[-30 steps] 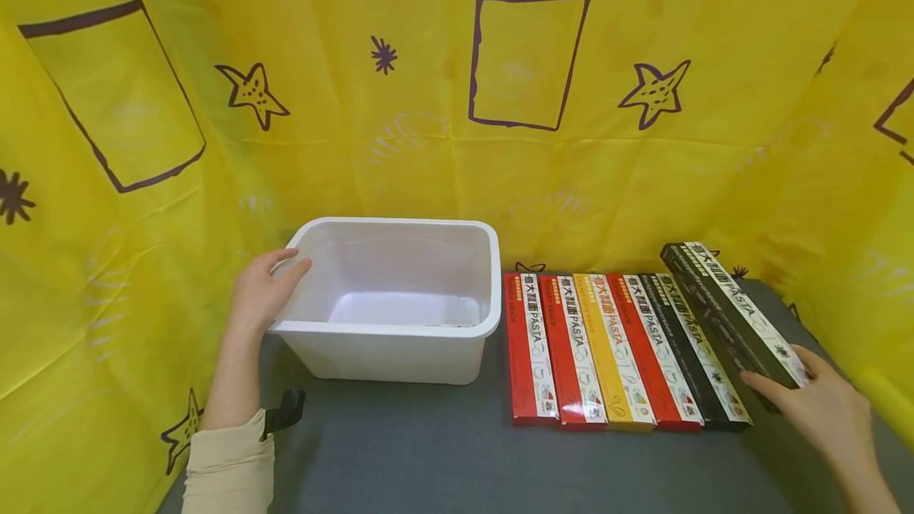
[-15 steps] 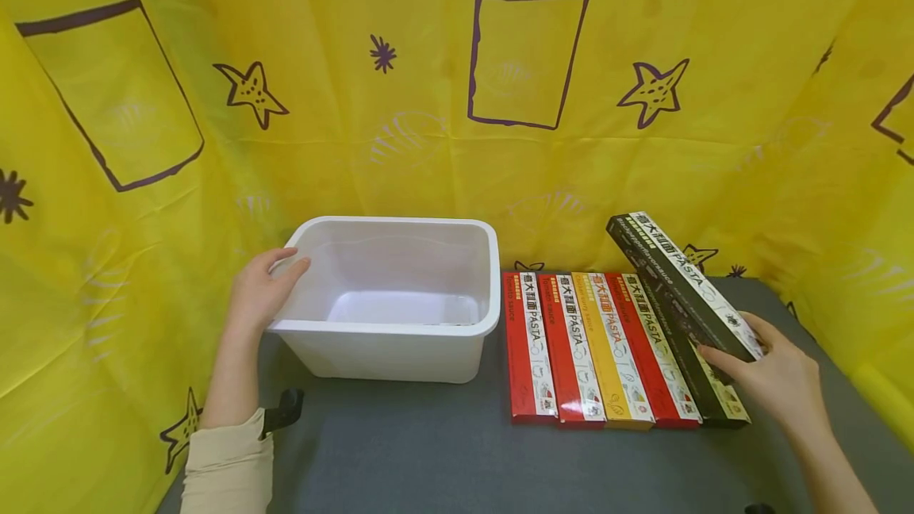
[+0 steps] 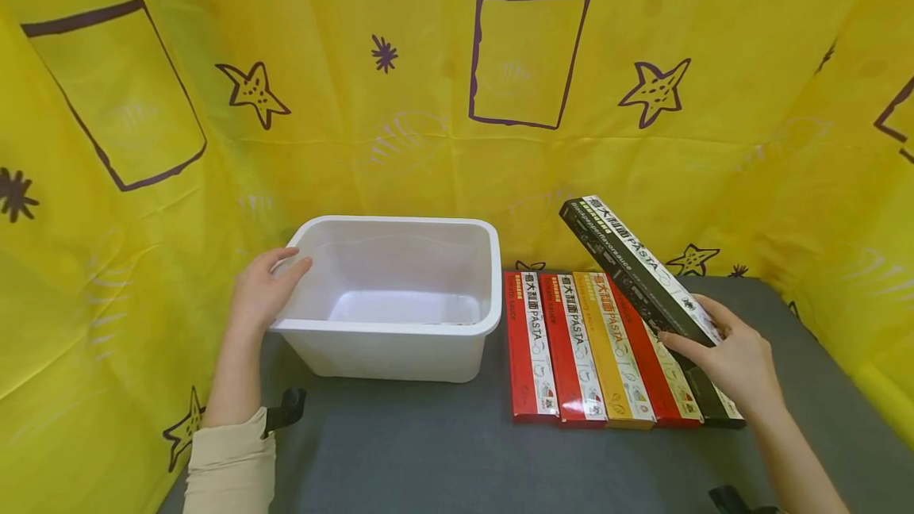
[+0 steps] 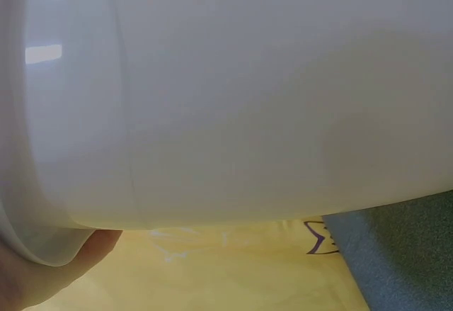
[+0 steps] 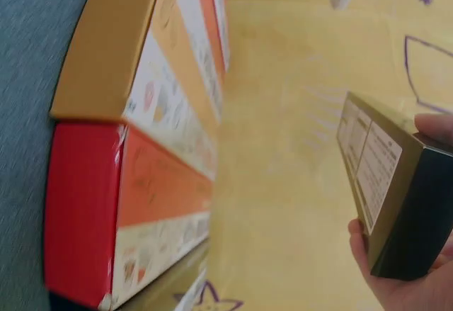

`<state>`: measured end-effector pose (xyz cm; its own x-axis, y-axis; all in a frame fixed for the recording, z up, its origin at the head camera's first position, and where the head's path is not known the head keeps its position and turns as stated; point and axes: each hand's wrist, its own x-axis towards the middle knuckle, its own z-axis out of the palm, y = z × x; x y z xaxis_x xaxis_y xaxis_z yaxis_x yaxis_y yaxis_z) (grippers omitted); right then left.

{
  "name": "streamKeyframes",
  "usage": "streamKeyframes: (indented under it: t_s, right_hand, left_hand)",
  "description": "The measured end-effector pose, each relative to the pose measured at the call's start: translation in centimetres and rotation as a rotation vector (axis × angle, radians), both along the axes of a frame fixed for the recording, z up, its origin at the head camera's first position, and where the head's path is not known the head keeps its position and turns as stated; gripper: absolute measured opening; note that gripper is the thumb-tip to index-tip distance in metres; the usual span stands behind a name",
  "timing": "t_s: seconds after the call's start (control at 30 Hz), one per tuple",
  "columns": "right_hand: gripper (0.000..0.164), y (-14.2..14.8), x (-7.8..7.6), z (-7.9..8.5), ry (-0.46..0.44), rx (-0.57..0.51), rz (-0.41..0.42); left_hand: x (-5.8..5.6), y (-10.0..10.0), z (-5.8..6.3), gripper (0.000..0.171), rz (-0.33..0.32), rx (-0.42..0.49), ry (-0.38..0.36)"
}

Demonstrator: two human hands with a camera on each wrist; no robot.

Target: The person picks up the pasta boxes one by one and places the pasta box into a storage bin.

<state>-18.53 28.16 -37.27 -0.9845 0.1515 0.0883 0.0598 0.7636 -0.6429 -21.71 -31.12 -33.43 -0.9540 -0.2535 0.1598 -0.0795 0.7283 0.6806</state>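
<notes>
My right hand [image 3: 731, 351] grips the near end of a black pasta box [image 3: 631, 260], thumb on one side and fingers on the other. That box is tilted, its far end raised above the row of pasta boxes. In the right wrist view the held box [image 5: 396, 183] shows its dark end and a printed label. My left hand [image 3: 264, 288] holds the left rim of a white plastic bin [image 3: 385, 355]. In the left wrist view the outer wall of the bin [image 4: 248, 112] fills most of the picture, with part of the hand at its rim.
Right of the bin lie a red pasta box [image 3: 524, 371], a second red box [image 3: 577, 379], a yellow box [image 3: 617, 371], another red box [image 3: 664, 379] and a black box [image 3: 714, 407], side by side on the grey table [image 3: 428, 450]. Yellow patterned cloth [image 3: 321, 141] hangs behind.
My right hand has carried the black pasta box leftward and up, from the right end of the row to over its right part. The left hand and the bin have stayed put.
</notes>
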Motion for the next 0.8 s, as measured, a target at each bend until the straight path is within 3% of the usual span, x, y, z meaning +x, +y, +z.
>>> streamKeyframes:
  t_s: [0.8]
  right_hand:
    - [0.082,-6.3,-1.1,2.5,0.072,-0.048,0.177]
  left_hand:
    - [0.0,0.1,0.0,0.066,0.003,0.018,-0.007]
